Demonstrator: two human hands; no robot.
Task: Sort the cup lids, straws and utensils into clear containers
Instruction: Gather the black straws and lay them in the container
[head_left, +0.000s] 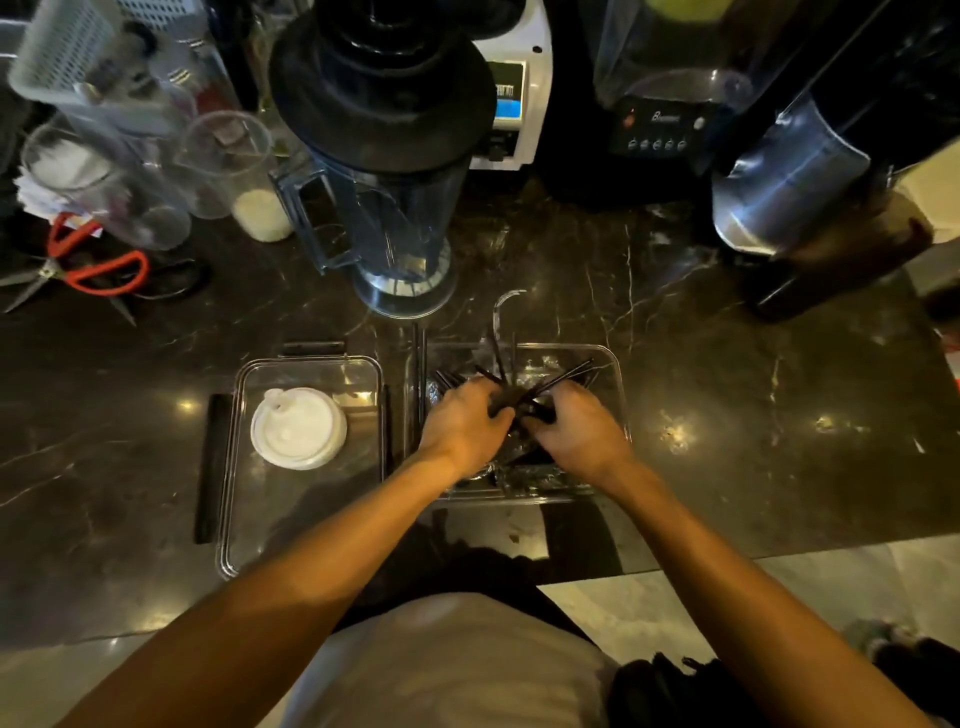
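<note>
Two clear containers stand side by side on the dark marble counter. The left container (236, 499) holds a stack of white cup lids (297, 427). Over the right container (615, 374), both my hands meet around a bunch of black straws (558, 382) that fan out away from me. My left hand (460, 423) grips the bunch from the left, and my right hand (579, 426) grips it from the right. More dark pieces in clear wrapping lie in the bottom of the right container, mostly hidden under my hands.
A blender jug (387, 208) with a black lid stands just behind the containers. Red-handled scissors (88, 267) and clear cups (223, 161) sit at the back left. Blender machines (660, 124) and a steel appliance (789, 176) line the back right. The counter's edge runs close to my body.
</note>
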